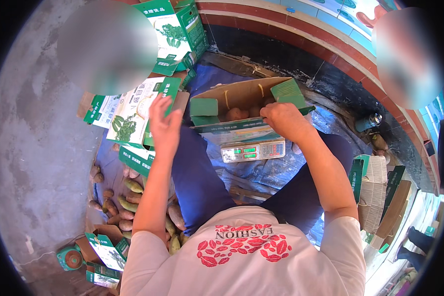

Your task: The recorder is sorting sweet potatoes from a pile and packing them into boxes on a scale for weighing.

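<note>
An open green and white cardboard box point(254, 126) sits in front of me, flaps folded out, with reddish-brown tubers point(238, 114) inside. My right hand point(286, 120) is closed at the box's near rim, fingers bent over the edge. Below the box shows the front panel of a digital scale point(246, 152), its green displays lit and a keypad at its right. My left hand point(165, 129) is raised with fingers apart, holding nothing. It is nearest to a white and green carton point(133, 111), which leans at the left; whether they touch I cannot tell.
Tubers and long green vegetables point(132, 196) lie at my left. More cartons point(175, 37) stand at the far left, others at the lower left point(106, 249) and right point(375, 187). A blue sheet point(251, 173) covers the floor. A dark wall point(281, 52) is behind; a metal cylinder point(369, 122) stands at right.
</note>
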`<state>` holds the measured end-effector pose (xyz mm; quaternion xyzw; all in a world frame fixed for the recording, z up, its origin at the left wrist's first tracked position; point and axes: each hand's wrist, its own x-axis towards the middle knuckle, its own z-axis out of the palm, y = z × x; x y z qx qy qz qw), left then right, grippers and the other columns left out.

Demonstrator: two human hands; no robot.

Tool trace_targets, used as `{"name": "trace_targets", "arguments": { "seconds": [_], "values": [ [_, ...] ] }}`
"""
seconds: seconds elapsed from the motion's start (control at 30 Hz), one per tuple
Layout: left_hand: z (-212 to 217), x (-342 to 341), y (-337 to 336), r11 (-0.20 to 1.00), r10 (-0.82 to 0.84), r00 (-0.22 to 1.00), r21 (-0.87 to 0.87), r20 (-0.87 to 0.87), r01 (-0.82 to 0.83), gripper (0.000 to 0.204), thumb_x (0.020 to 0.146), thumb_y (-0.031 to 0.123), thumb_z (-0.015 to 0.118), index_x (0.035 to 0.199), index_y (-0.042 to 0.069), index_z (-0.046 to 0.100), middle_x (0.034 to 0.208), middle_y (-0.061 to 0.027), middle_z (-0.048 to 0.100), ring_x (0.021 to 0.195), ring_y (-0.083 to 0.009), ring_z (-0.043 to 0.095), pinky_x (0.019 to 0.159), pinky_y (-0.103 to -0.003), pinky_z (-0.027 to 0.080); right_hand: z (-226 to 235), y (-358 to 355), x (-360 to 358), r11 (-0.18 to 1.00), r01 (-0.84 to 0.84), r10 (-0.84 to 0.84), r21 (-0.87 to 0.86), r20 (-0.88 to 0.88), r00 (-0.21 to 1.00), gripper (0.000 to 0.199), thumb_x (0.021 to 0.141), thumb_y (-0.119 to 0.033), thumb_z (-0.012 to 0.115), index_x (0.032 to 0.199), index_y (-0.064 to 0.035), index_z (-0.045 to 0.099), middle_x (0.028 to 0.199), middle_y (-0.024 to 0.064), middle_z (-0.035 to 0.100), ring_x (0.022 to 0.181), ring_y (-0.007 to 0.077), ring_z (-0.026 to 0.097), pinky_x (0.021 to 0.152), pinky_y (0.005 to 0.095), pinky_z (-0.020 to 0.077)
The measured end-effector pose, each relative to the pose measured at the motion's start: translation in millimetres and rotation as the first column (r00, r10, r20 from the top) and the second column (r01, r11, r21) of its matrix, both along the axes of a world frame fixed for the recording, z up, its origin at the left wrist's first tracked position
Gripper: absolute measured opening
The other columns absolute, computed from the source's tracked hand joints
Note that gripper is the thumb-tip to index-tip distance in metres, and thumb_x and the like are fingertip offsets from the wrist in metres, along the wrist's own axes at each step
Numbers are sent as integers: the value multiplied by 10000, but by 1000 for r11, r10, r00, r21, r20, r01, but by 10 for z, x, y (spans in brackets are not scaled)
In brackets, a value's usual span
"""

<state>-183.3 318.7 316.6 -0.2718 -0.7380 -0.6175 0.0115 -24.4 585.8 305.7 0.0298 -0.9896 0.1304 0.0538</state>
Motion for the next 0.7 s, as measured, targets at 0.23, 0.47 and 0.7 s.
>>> {"name": "trace_targets", "arguments": {
  "seconds": [0.23, 0.47, 0.7],
  "values": [
    [-718, -150, -1296, 895, 427, 903, -122, -41, -429, 350, 815, -54, 569, 1155, 1, 510, 1340, -135, 370, 1103, -232, 525, 921, -337, 445, 18, -3, -24, 998, 24, -24, -58, -8, 1000, 91, 791, -124, 617, 819, -41, 595, 826, 119, 622, 806, 323, 611, 721, 417, 489],
    [-2125, 131, -2584, 728, 596, 799, -471, 78, -497, 283, 765, -2, 612, 1045, -8, 573, 1125, -154, 552, 996, -234, 575, 864, -347, 464, 5, -14, -46, 997, 17, -18, -76, -12, 1000, 143, 776, -170, 654, 830, -43, 616, 805, 124, 626, 791, 327, 608, 707, 418, 484],
    [-4037, 760, -4312, -285, 136, 984, -946, 116, 151, 319, 719, 278, 668, 957, 65, 671, 944, -163, 668, 908, -309, 644, 800, -404, 505, -6, -46, -192, 991, 17, -22, -135, -36, 999, 186, 791, -213, 662, 851, -41, 626, 805, 128, 623, 782, 333, 605, 697, 413, 476]
  ]
}}
